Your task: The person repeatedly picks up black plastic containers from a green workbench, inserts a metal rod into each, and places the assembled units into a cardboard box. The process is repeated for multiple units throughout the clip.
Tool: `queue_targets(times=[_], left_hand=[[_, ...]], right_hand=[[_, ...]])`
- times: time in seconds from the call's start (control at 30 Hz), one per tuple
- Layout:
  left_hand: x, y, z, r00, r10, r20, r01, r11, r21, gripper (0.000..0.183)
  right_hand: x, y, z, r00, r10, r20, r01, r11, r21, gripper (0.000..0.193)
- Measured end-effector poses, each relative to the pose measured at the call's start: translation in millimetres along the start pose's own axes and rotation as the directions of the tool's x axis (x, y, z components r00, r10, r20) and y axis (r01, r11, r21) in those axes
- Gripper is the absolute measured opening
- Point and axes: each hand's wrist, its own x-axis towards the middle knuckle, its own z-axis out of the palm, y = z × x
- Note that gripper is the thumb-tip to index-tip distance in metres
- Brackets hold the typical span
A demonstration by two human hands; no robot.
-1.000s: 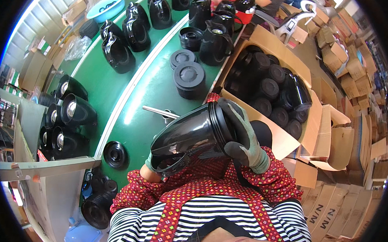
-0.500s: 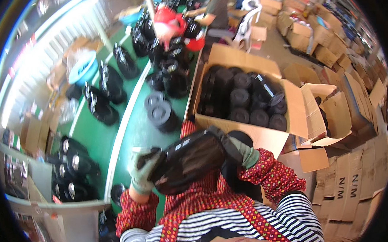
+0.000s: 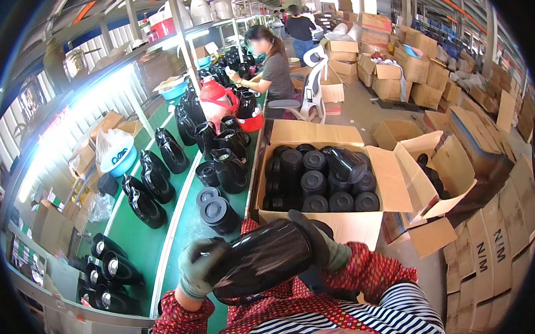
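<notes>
My left hand (image 3: 198, 267) and right hand (image 3: 331, 251) hold a glossy black vessel (image 3: 262, 254) by its ends | firm, even pressure (slick, I judge) suits best

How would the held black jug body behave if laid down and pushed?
The jug body might roll, being rounded. Its gloss suggests it could be slippery. It looks fairly stiff: no dent shows between the gloved left hand and right hand.

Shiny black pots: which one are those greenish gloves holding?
The glossy pot tilted sideways between the left hand and right hand; these hands aren't touching those on the green table.
</notes>
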Motion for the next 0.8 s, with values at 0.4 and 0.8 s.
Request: queue_targets(times=[0.4,0.8], left_hand=[[21,51,6,0.984,-0.170,-0.056,0.166,0.984,-0.065,0.039],[5,47,9,0.900,-0.409,0.151,0.420,0.720,-0.552,0.040]], right_hand=[[-48,17,2,0.929,-0.369,0.025,0.370,0.924,-0.097,0.081],[-59,30,14,0.853,-0.513,0.094,0.521,0.828,-0.207,0.088]])
